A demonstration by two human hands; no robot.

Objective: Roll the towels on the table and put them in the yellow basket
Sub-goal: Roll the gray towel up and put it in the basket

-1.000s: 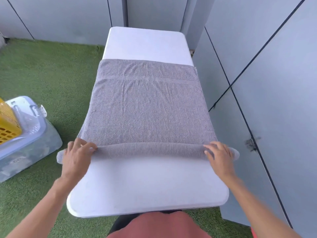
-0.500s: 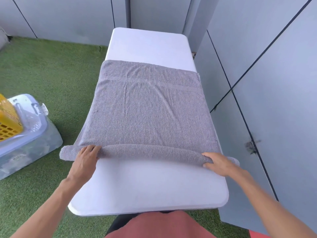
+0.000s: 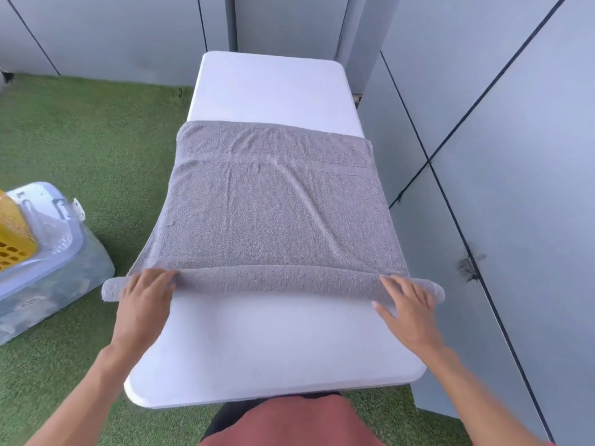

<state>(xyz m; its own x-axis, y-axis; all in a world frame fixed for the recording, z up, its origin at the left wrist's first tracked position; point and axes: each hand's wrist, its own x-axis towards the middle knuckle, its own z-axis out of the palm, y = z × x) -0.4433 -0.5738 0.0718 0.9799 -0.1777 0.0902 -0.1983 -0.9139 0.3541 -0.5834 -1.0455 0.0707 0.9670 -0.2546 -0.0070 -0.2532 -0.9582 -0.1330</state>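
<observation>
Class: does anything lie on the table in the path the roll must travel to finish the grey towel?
Nothing visible does. Ahead of the left hand and right hand, only flat grey towel and bare white table lie.

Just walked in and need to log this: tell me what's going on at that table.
A person is rolling a grey towel on the white table. The left hand and right hand press flat on the ends of the rolled near edge; most of the towel lies unrolled. The yellow basket waits on the grass at left.
</observation>
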